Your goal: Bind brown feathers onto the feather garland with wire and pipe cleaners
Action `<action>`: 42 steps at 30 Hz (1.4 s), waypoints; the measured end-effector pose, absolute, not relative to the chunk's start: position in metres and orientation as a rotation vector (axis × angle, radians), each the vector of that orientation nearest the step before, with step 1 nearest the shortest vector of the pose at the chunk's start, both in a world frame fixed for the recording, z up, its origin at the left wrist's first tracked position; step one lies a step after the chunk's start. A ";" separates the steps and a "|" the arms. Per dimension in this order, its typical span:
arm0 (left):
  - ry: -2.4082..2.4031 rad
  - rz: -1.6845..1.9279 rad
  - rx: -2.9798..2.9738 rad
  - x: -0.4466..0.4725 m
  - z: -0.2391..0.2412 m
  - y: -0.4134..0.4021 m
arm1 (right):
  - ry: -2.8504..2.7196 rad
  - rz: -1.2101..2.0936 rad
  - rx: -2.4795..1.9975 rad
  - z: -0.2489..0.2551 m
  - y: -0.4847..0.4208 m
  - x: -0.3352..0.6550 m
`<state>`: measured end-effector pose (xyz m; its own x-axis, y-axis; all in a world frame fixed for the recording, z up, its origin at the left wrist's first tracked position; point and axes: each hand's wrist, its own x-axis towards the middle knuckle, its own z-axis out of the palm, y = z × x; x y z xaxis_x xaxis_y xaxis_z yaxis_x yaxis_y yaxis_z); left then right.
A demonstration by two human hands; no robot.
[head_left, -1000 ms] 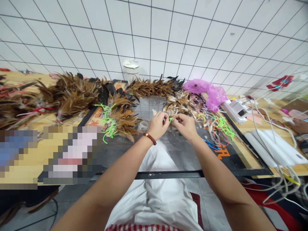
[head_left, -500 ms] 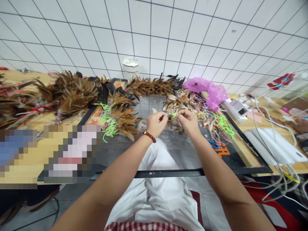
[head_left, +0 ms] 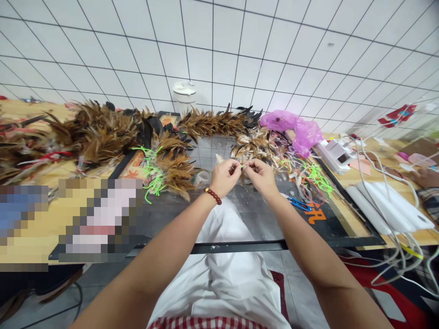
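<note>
Over the dark glass-topped panel, my left hand and my right hand meet, fingertips almost touching. Both pinch a short bit of bright green string, mostly hidden by the fingers. A red-brown bead bracelet circles my left wrist. Behind the hands lies a pile of brown and white feathers. Left of them rests a bundle of brown feathers with green strings at its end. Loose green strings lie tangled to the right.
Blue-handled scissors lie right of my right forearm. A pink plastic bag sits behind. Large feather bunches cover the left; a white lidded cup stands at the wall. White cables run at right, near another person's hand.
My right hand has moved left, closing the gap to my left hand. Less green string shows between the fingers. The scissors are now more visible beside my right forearm.
</note>
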<state>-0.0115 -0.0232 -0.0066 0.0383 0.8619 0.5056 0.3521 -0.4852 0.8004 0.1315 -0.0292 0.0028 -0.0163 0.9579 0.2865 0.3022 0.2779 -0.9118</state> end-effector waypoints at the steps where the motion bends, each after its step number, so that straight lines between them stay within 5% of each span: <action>1: 1.240 1.427 1.867 -0.011 -0.006 -0.023 | -1.502 0.822 -1.218 0.002 -0.029 0.131; 15: 1.104 1.397 2.010 -0.011 -0.006 -0.025 | -1.583 0.751 -1.197 0.003 -0.028 0.132; 42: 0.497 1.084 0.673 -0.015 0.006 -0.024 | -0.997 1.315 -0.857 0.006 -0.022 0.129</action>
